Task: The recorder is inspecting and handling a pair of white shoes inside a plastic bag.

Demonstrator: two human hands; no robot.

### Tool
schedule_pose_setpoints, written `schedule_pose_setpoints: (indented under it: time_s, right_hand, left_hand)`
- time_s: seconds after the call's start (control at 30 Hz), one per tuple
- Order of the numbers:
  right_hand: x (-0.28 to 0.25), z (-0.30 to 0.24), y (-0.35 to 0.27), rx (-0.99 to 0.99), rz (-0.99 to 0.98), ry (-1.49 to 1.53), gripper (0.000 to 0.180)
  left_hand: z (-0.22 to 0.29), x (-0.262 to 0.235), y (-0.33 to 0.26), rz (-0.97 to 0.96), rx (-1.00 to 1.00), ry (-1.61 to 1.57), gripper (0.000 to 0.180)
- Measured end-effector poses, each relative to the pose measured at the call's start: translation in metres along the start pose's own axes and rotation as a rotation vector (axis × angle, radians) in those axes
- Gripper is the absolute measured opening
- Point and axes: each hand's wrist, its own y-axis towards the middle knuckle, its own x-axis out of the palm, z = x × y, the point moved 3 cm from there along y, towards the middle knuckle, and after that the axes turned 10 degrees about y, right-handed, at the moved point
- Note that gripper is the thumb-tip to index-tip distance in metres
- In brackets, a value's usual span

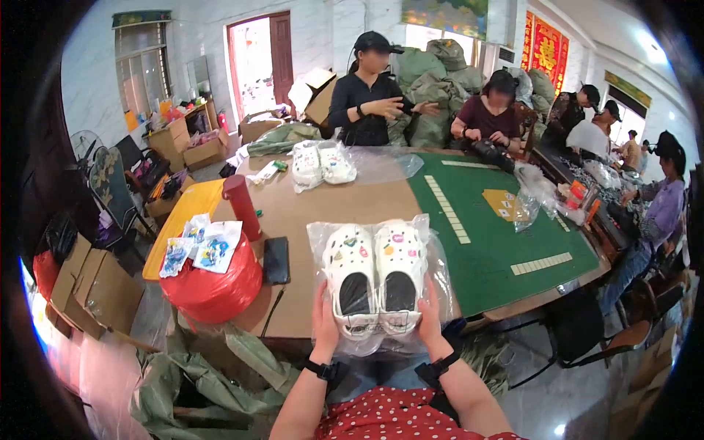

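Note:
A pair of white clogs [352, 253] with small coloured charms lies side by side inside a clear plastic bag [438, 264], at the table's near edge. The toes point away from me and the dark insoles show at the heel openings. Along the bag's left side my left hand [325, 323] is closed, its fingertips partly hidden by the package. My right hand [430, 315] grips the opposite side, so the clogs sit between both hands. Dark bands circle both wrists.
Left on the brown table [293, 213] are a red roll [213, 290] topped by small packets [216, 246], a red bottle [240, 205] and a phone [276, 260]. Another bagged clog pair [323, 163] is farther back. A green mat [491, 271] holds tiles. Several people work beyond.

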Motion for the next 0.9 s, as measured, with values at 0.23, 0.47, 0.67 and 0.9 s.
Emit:
schedule_pose_setpoints:
  time_s: [0.23,0.47,0.67,0.9]
  right_hand:
    - [-0.010,0.010,-0.001,0.025,0.005,-0.136,0.068]
    - [-0.001,-0.002,-0.003,0.033,0.002,-0.171,0.069]
    - [0.001,-0.005,-0.003,0.008,0.003,-0.185,0.070]
    - [-0.001,0.000,-0.004,0.011,-0.007,-0.126,0.068]
  left_hand:
    - [-0.019,-0.006,0.003,0.002,0.007,0.019,0.046]
    - [-0.035,-0.012,0.006,0.025,0.007,0.112,0.052]
    - [-0.027,-0.009,0.005,0.012,0.022,0.087,0.050]
    - [-0.028,-0.010,0.004,0.025,-0.019,0.081,0.054]
